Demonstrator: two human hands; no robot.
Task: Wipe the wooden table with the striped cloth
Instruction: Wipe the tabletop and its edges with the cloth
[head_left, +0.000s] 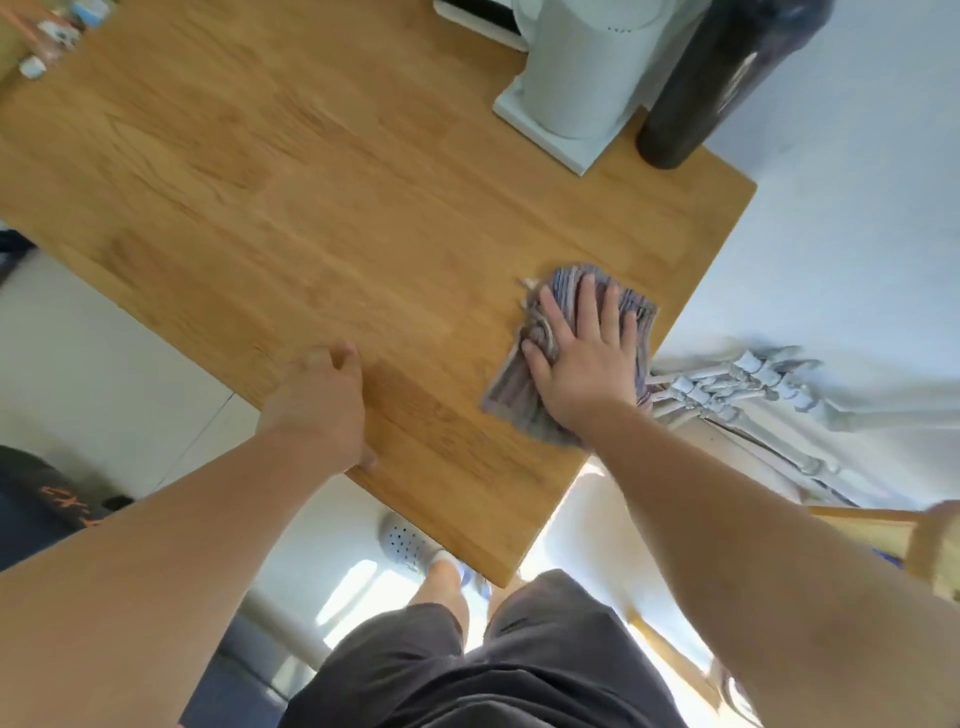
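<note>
The wooden table (322, 208) fills the upper left of the head view, its right edge running down to a near corner. The striped cloth (519, 387), grey and purple, lies crumpled near that right edge. My right hand (587, 353) presses flat on the cloth with fingers spread. My left hand (322, 405) rests on the table's near edge, fingers curled over the top, holding nothing.
A white kettle on its square base (576, 78) and a dark bottle (722, 88) stand at the table's far right corner. Small items (52, 36) sit at the far left. White pipes (743, 389) run along the wall beside the table. A chair back (930, 545) is at right.
</note>
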